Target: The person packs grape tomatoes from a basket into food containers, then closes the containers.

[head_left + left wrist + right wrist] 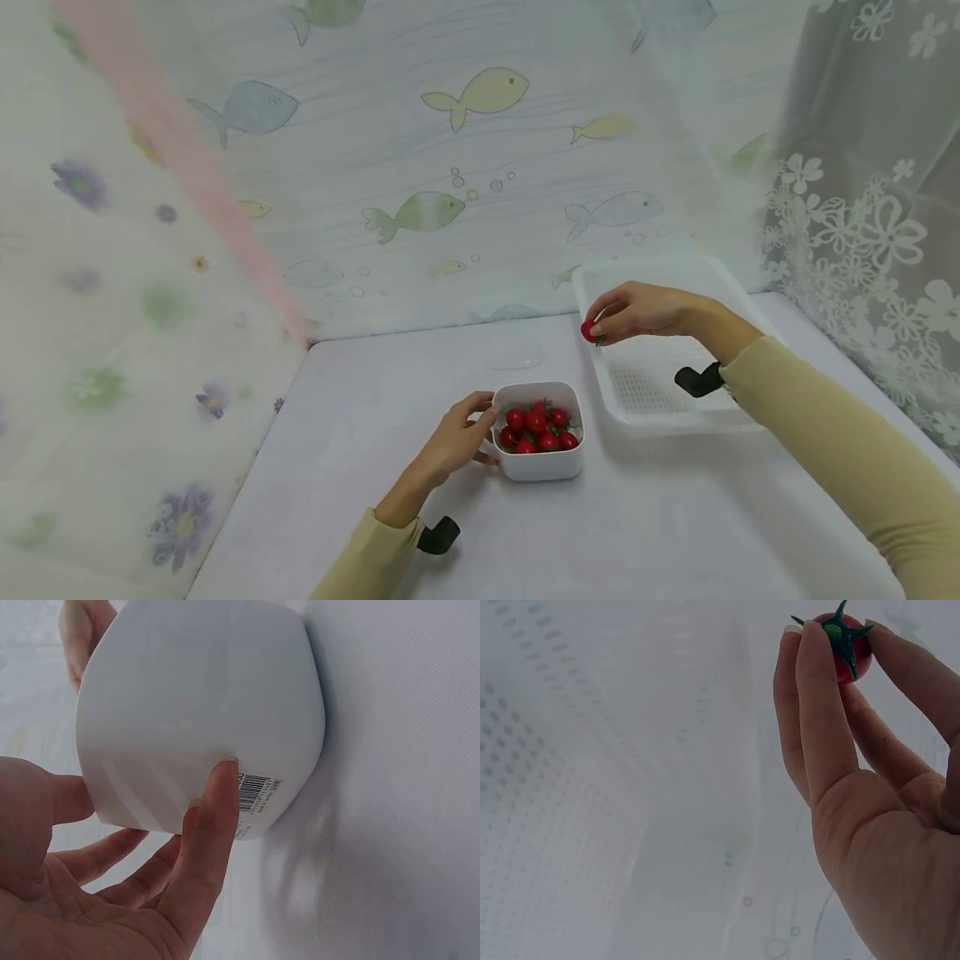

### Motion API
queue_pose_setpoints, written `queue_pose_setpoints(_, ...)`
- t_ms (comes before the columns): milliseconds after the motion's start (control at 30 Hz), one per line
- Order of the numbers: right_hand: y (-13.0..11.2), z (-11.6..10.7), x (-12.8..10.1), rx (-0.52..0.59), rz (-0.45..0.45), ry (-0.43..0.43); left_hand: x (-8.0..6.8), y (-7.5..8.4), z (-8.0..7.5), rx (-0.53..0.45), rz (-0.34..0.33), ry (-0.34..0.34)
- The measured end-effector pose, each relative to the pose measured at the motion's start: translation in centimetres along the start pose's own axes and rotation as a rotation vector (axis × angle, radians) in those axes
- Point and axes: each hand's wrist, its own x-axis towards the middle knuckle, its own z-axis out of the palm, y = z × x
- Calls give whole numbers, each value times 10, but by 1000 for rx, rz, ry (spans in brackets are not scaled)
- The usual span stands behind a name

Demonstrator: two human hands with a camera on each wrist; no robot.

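Observation:
My right hand (637, 311) pinches a cherry tomato (590, 331) between thumb and fingertips. It is above the left rim of the white perforated basket (609, 392). In the right wrist view, the tomato's green calyx (843, 634) faces the camera. My left hand (457, 437) rests its fingertips against the left side of a white box (542, 467), with its fingers spread and only slightly bent. Several red cherry tomatoes (537, 422) with green stems lie in that box. A barcode label (255, 793) shows on the box's side in the left wrist view.
The box and basket stand on a white-covered table (390, 383), with the basket to the right of the box. Behind the box lies a faint transparent piece (514, 357). A fish-patterned curtain (450, 275) hangs at the back, with floral curtains at both sides.

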Motion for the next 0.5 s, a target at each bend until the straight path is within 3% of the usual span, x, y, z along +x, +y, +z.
queue_pose_setpoints(500, -22, 61, -9, -214, -89, -4, -1, 3, 1, -3, 13, 4)
